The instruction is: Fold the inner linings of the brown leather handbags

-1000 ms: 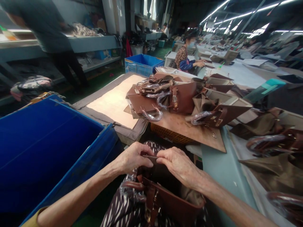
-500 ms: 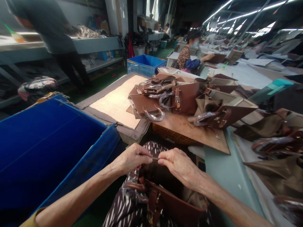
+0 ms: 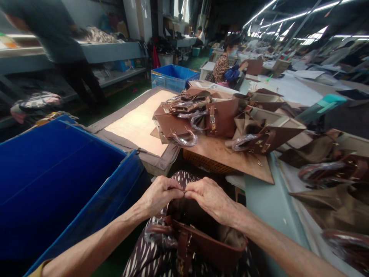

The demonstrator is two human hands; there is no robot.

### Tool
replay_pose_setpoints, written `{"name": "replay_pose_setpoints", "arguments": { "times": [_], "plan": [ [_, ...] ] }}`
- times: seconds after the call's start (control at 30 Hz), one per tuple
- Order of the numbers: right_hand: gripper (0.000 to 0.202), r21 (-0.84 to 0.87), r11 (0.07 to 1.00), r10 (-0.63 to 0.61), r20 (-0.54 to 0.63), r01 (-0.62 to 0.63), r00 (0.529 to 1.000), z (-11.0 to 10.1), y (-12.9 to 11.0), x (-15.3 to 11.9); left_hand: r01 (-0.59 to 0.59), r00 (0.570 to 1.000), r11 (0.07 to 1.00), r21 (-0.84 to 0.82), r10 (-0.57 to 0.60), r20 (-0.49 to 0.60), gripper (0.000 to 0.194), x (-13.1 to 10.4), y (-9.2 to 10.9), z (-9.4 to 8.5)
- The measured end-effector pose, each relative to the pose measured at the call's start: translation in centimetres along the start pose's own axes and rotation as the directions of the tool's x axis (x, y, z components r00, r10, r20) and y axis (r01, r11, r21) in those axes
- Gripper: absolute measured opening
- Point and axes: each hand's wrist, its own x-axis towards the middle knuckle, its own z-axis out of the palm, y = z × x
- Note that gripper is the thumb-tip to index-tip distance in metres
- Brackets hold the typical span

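1. The brown handbag (image 3: pixel 201 246) sits in my lap, mouth open and facing up, on the spotted dark fabric (image 3: pixel 150 254) over my knees.
2. My left hand (image 3: pixel 160 194) pinches the far rim of the bag between thumb and fingers; my right hand (image 3: pixel 210 198) pinches the same rim just beside it, so that the fingertips of the two hands meet. What exactly lies between the fingertips is too small to tell.
3. A plastic-wrapped handle (image 3: pixel 161 232) curves along the near left side of the bag, and a strap with a metal buckle (image 3: pixel 184 250) runs down its front.
4. To my left stands a large blue crate (image 3: pixel 57 173), its wall close to my left forearm.
5. Ahead of my hands is a woven basket edge (image 3: pixel 207 163) under a thin board (image 3: pixel 236 157), which carries a pile of brown bags (image 3: pixel 219 117), several with handles wrapped in clear plastic.
6. Left of that pile lies a padded table with a pale top (image 3: pixel 138 125).
7. On my right the pale green bench (image 3: pixel 273 207) holds more brown bags (image 3: pixel 331 184).
8. Farther off, a second blue crate (image 3: pixel 173 77) stands on the floor, a seated person in a patterned top (image 3: pixel 221 67) works at a bench, and another person in dark clothes (image 3: pixel 69 54) stands by the shelves at the left.
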Motion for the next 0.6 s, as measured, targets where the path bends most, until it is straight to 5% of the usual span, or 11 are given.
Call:
{"name": "replay_pose_setpoints", "arguments": {
  "times": [0.3, 0.6],
  "plan": [
    [0.038, 0.01, 0.987, 0.161, 0.07, -0.163, 0.984, -2.3, 4.1, -4.9, 0.058, 0.998, 0.997, 0.041, -0.058, 0.008, 0.024, -1.1, 1.1, -1.1],
    [0.018, 0.157, 0.902, 0.382, 0.143, -0.402, 0.913, -3.0, 2.0, -8.4, -0.021, 0.998, 0.976, 0.216, 0.035, -0.06, 0.026, -3.5, 5.0, -0.2]
  ]
}}
